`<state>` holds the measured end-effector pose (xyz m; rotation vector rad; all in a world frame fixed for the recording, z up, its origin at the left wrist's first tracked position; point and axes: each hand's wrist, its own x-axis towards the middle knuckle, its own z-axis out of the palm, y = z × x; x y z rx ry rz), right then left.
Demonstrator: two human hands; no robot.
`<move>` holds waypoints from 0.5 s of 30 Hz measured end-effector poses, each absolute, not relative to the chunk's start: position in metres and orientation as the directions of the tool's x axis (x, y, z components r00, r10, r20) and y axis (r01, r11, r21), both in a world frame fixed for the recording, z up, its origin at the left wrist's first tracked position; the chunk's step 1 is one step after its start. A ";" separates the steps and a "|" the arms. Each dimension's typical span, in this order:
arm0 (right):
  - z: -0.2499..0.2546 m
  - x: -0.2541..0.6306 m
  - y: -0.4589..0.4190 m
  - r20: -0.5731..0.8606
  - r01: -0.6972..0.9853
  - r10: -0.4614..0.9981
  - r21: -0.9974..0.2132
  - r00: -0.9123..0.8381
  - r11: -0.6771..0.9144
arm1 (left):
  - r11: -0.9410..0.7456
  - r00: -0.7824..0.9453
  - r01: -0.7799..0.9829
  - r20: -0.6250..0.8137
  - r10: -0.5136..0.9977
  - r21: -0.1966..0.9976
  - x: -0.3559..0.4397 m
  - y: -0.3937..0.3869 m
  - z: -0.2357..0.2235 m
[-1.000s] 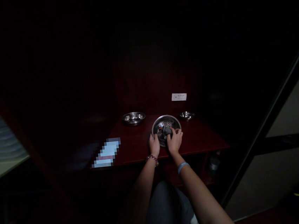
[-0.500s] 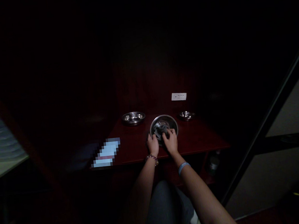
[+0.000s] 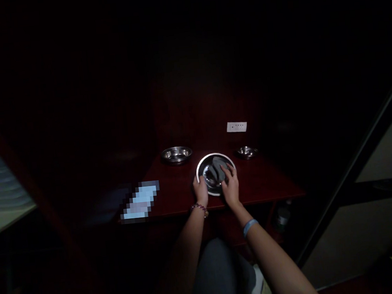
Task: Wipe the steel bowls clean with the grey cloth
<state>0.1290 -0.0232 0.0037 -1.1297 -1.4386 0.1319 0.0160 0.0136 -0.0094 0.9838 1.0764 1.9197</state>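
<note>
A round steel bowl (image 3: 204, 159) with a bright rim is tilted toward me over the dark red desk. My left hand (image 3: 200, 189) grips its lower left edge, thumb on the inside and the other fingers hidden behind it. Inside the bowl my right hand (image 3: 230, 183) presses a grey cloth (image 3: 220, 167) against the right side, its fingers curved over the fabric. Farther back stand a wider steel dish (image 3: 176, 155) on the left and a small steel bowl (image 3: 247, 152) on the right.
A blurred-out lit phone-like screen (image 3: 141, 202) lies at the desk's (image 3: 174, 204) left. A white socket panel (image 3: 236, 127) is on the back wall. Below the desk, to the right, stands a bottle (image 3: 283, 217). At far left a shelf (image 3: 9, 222) holds a pale stack.
My right hand has moved the cloth from the bowl's lower middle to its right side. The bowl's rim now shines brighter. My left hand keeps its hold.
</note>
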 end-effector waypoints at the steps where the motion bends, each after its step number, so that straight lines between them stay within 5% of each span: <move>1: 0.002 0.128 -0.024 0.686 0.560 0.708 -0.657 0.166 0.505 | -0.397 -0.455 -0.193 0.277 0.846 0.897 0.016 0.014 -0.009; 15: 0.004 0.095 -0.013 0.510 0.706 0.840 -0.664 0.185 0.247 | -0.395 -0.442 -0.170 0.289 0.849 0.903 0.015 0.011 -0.006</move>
